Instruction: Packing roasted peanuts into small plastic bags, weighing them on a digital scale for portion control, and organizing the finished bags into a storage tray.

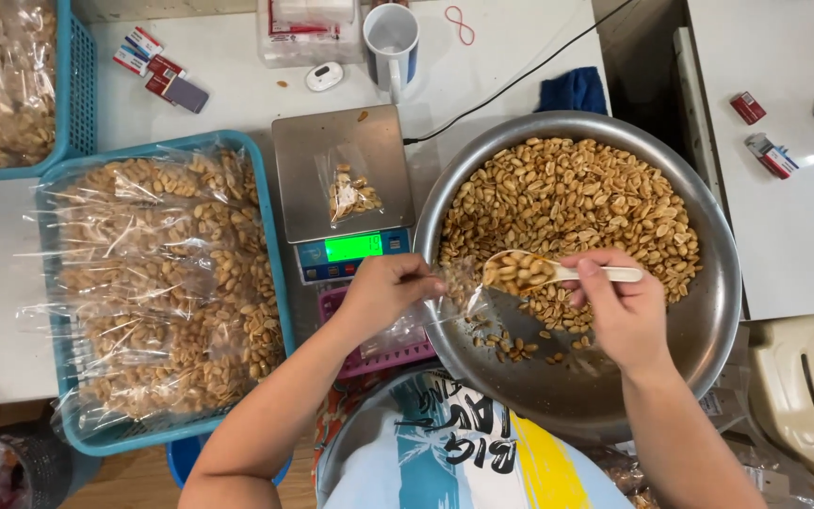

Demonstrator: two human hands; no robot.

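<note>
While the blue basket (275, 273) at the left already lies heaped with filled clear packets of peanuts, much remains loose in the big metal bowl (708, 320), so by my judgement the bagging is well along but unfinished. From the head view, the right hand (626, 316) has its fingers closed on a pale scoop (529, 271) loaded with peanuts, just over the bowl. The left hand (383, 292) pinches a clear bag (454, 297) open beside the scoop. Another small bag (350, 193) rests on the scale (341, 141).

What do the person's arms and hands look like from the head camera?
Both forearms are bare, with no sleeves in view. The left hand and right hand wear no gloves, and no rings or watch show. Below them, the shirt is white with light blue and yellow patches and dark lettering.
</note>
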